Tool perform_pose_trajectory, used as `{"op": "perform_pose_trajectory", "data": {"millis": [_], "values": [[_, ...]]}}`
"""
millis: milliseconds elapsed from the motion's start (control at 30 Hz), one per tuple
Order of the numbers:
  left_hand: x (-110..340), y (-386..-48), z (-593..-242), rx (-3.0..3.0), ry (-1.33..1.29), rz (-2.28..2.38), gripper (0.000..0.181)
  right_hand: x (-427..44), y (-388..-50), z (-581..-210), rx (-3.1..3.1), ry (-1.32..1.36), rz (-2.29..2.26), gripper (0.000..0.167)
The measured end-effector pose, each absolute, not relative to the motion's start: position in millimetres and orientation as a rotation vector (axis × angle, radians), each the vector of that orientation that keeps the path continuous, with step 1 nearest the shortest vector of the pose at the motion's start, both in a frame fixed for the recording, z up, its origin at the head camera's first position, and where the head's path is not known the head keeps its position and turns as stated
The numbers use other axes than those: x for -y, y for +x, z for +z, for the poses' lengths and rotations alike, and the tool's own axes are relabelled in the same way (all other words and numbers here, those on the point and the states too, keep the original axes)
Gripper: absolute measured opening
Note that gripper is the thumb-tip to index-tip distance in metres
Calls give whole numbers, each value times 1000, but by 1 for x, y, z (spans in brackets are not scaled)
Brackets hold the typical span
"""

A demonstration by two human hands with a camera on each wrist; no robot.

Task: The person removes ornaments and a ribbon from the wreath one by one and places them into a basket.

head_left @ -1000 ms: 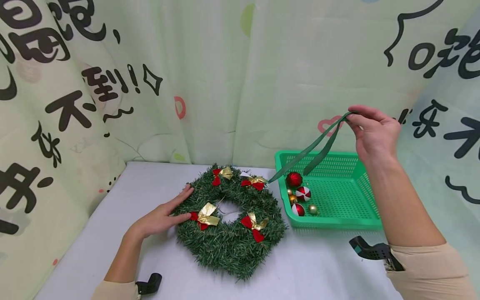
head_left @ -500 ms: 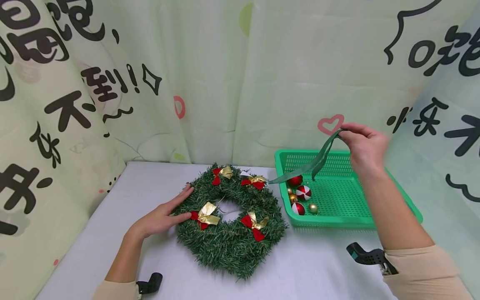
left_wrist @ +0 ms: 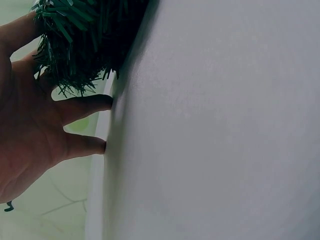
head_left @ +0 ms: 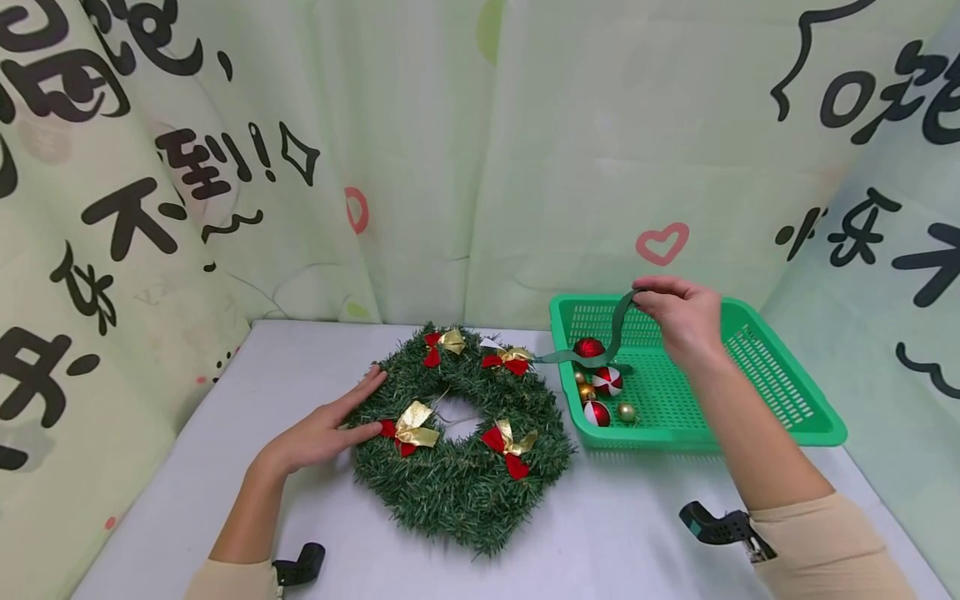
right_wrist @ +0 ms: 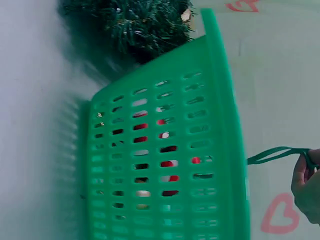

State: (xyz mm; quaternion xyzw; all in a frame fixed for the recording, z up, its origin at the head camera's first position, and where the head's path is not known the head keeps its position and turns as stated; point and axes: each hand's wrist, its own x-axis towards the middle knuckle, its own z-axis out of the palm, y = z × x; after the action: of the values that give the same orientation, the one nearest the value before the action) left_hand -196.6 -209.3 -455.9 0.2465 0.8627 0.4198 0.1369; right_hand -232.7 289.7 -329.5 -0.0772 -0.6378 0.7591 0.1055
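A green wreath (head_left: 465,500) with several red and gold bows (head_left: 508,448) lies flat on the white table. My left hand (head_left: 322,435) rests on its left side, fingers spread; in the left wrist view some fingertips (left_wrist: 102,102) touch the tabletop beside the wreath. A green ribbon (head_left: 619,325) runs from the wreath's upper right over the basket's near-left rim. My right hand (head_left: 684,321) pinches the ribbon's upper part above the basket, and part of the ribbon droops among the baubles (head_left: 607,381). In the right wrist view the hand (right_wrist: 307,182) pinches the looped ribbon past the basket's rim.
The green plastic basket (head_left: 787,437) stands right of the wreath, with several red, white and gold baubles at its left end. A printed curtain (head_left: 420,167) hangs behind and at both sides of the table (head_left: 360,542).
My right hand has moved down and to the left with the ribbon, which now hangs slacker into the basket. The left hand stays on the wreath.
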Motion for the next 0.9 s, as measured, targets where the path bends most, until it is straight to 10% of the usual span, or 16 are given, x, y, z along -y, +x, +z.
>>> {"op": "perform_pose_trajectory", "data": {"millis": [367, 900], "values": [[209, -197, -456, -2497, 723, 1215, 77, -280, -234, -353, 2560, -278, 1902, 45], [210, -198, -458, -2497, 712, 1217, 79, -262, -231, -377, 2872, 14, 1717, 40]]}}
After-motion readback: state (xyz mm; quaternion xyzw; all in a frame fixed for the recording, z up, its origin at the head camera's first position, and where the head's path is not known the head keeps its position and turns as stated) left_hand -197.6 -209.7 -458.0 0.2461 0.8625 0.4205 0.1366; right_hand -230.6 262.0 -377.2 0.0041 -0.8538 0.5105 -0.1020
